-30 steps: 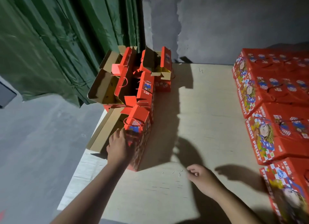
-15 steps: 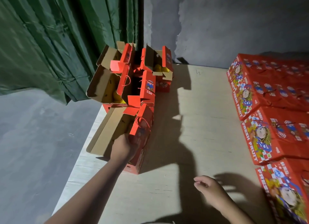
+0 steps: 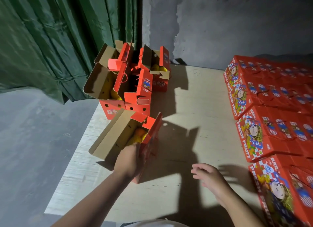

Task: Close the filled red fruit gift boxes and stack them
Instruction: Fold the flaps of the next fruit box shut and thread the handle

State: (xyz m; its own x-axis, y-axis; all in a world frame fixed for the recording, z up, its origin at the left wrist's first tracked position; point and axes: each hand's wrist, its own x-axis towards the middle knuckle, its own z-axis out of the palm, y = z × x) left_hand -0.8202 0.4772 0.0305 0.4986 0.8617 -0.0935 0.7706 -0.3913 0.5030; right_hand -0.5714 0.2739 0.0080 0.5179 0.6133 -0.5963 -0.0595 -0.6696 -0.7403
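An open red fruit gift box [image 3: 118, 137] stands at the table's left edge, flaps up, orange fruit in yellow netting visible inside. My left hand [image 3: 129, 160] grips its near right side at the rim. My right hand [image 3: 207, 176] hovers over the table to the right with fingers spread, holding nothing. Behind the near box stand several more open red boxes [image 3: 128, 84] with flaps raised. Closed red boxes [image 3: 267, 137] printed "FRESH FRUIT" lie in rows along the right side.
The pale wooden table [image 3: 186, 111] has a left edge dropping to grey floor [image 3: 33, 142]. A green curtain [image 3: 59, 40] hangs at the back left and a grey wall [image 3: 228, 26] runs behind. Shadows cross the tabletop.
My left hand shifted from the box's near face to a grip on its rim, and the box has tilted and slid toward me. My right hand lifted and spread its fingers.
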